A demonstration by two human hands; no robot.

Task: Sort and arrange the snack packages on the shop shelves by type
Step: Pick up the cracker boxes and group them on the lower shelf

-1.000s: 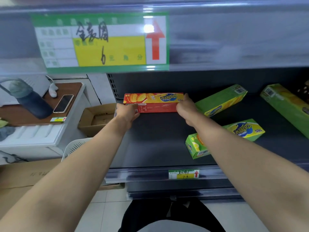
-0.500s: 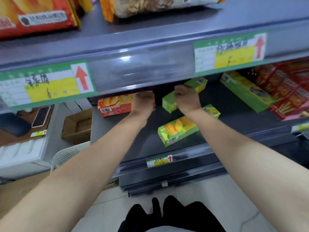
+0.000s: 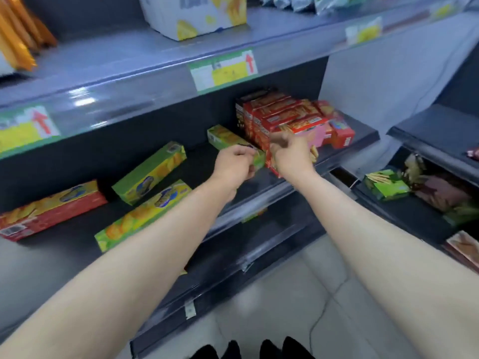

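Observation:
On the dark middle shelf (image 3: 197,164) lie a long red snack box (image 3: 51,211) at the left and two green boxes (image 3: 150,172) (image 3: 145,213) askew beside it. A third green box (image 3: 225,138) lies further right; my left hand (image 3: 237,165) grips its near end. Right beside it stands a stack of red biscuit boxes (image 3: 280,112). My right hand (image 3: 290,154) has its fingers curled round the front red box (image 3: 272,168) of that stack. The picture is blurred, so the exact hold is unclear.
The upper shelf (image 3: 129,81) with its price labels overhangs the boxes and carries a white-and-yellow pack (image 3: 197,16). Pink and red packs (image 3: 339,133) sit right of the stack. A neighbouring unit at the right holds a green pack (image 3: 386,186) and dark bags. Below is tiled floor.
Both hands let go of the long red box at the left and moved right along the shelf. They now rest at the third green box and the red stack. The view swung right.

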